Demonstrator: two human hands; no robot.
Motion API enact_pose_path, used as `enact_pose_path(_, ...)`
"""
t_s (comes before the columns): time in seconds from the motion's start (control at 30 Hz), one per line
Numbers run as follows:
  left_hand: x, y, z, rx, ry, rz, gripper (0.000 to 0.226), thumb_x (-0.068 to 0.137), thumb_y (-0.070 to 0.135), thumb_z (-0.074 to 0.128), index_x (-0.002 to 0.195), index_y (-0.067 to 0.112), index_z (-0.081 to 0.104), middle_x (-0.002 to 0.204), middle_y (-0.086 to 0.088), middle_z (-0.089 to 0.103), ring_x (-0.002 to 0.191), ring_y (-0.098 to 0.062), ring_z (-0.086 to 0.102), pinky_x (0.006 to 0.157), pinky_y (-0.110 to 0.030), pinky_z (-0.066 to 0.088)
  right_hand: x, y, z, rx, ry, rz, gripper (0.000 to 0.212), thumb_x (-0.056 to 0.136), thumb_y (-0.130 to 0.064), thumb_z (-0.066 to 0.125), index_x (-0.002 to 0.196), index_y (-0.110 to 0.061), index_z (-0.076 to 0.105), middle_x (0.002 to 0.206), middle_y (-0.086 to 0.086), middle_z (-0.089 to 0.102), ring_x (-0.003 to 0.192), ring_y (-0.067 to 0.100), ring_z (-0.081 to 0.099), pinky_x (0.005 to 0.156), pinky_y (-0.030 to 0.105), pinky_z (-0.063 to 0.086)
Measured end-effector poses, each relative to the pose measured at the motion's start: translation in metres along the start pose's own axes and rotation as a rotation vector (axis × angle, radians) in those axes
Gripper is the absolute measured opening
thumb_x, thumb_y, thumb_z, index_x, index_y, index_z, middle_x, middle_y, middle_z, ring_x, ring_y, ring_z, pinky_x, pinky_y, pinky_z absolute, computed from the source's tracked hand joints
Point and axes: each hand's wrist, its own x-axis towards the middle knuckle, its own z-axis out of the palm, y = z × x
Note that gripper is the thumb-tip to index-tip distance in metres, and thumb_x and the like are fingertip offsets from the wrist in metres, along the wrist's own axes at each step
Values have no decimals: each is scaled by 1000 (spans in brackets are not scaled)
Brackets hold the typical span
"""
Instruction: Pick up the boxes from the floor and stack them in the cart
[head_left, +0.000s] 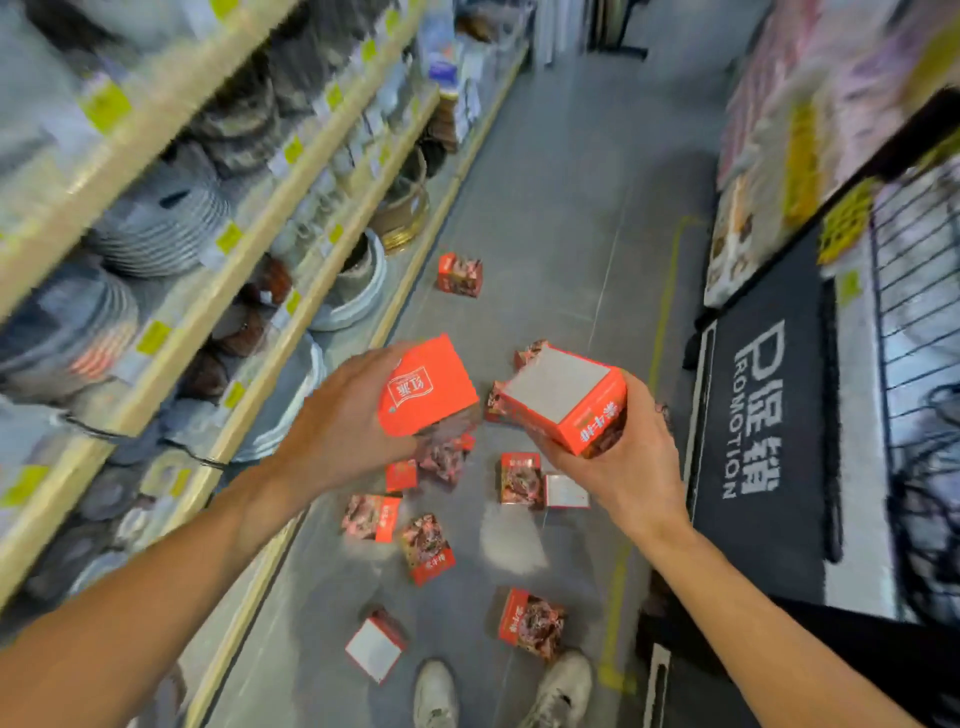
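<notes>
L hand fingers curled round a red box, R hand clamped on another red box, both held above floor w/ approx ten more boxes scattered; wire cart at right, contents unclear.

Left hand, right hand both gripping, raised

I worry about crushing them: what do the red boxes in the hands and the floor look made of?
Box in the left hand and box in the right hand: likely thin printed cardboard, sharp folded edges, plain grey underside. Floor: smooth grey tile or concrete, faint seams.
</notes>
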Motion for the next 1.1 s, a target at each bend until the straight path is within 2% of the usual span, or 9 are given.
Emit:
enact_pose_path(0.1, -14, 41, -84, 11, 64, 6, 106, 51, 76, 71, 145, 36, 40, 132, 13, 52, 122, -10, 48, 92, -25, 38, -5, -79, -43, 16, 41, -62, 89, 54, -61, 90, 128, -37, 48, 119, -15, 63, 112, 17, 63, 94, 46, 52)
enact_pose_path(0.2, -34, 76, -155, 29, 142, 31, 109, 51, 79, 66, 146, 35, 40, 140, 9, 51, 128, -15, 46, 101, -29, 37, -16, -146, -82, 1, 90, -149, 88, 56, -52, 91, 130, -33, 48, 120, -12, 63, 113, 17, 62, 94, 47, 52)
enact_pose_path(0.33, -71, 107, -227, -26, 257, 74, 104, 49, 66, 73, 143, 32, 46, 125, 20, 50, 117, -10, 51, 89, -19, 35, -45, -210, -117, 26, 147, -221, 83, 60, -50, 89, 130, -36, 47, 119, -15, 62, 112, 16, 63, 93, 47, 52)
enact_pose_path(0.4, -87, 114, -249, -64, 300, 55, 103, 49, 57, 80, 143, 34, 47, 129, 19, 52, 115, -11, 54, 90, -22, 39, -60, -231, -127, 25, 157, -247, 85, 59, -55, 89, 130, -38, 46, 120, -17, 62, 112, 14, 64, 92, 46, 54)
enact_pose_path(0.5, -109, 119, -270, -168, 362, 76, 104, 44, 61, 80, 141, 38, 49, 128, 12, 60, 110, -13, 60, 91, -37, 50, -80, -257, -141, 42, 173, -275, 86, 57, -60, 88, 129, -39, 47, 119, -18, 64, 112, 11, 64, 92, 44, 54)
enact_pose_path(0.6, -132, 130, -287, -172, 373, 74, 105, 47, 59, 83, 143, 45, 41, 129, 13, 58, 107, -15, 60, 87, -40, 54, -97, -277, -155, 70, 180, -310, 81, 60, -55, 91, 127, -43, 47, 119, -22, 64, 114, 5, 62, 93, 41, 54)
enact_pose_path(0.77, -170, 152, -305, -94, 455, 64, 101, 59, 42, 92, 145, 41, 40, 122, 12, 56, 104, -15, 57, 82, -37, 51, -115, -298, -170, 102, 156, -381, 84, 60, -53, 92, 129, -47, 44, 121, -24, 62, 116, 0, 59, 94, 40, 54)
enact_pose_path(1.0, -221, 176, -316, -38, 513, -89, 107, 54, 66, 78, 148, 46, 30, 130, 13, 52, 110, -16, 55, 89, -44, 52, -124, -319, -178, 205, 43, -482, 78, 58, -61, 88, 121, -59, 42, 120, -23, 62, 113, -3, 59, 94, 33, 53)
enact_pose_path(1.1, -248, 181, -315, 0, 566, -160, 108, 57, 60, 84, 149, 43, 31, 134, 14, 50, 113, -14, 52, 91, -43, 50, -125, -327, -173, 254, -24, -522, 81, 58, -62, 88, 125, -52, 45, 121, -22, 62, 115, 0, 60, 95, 36, 54)
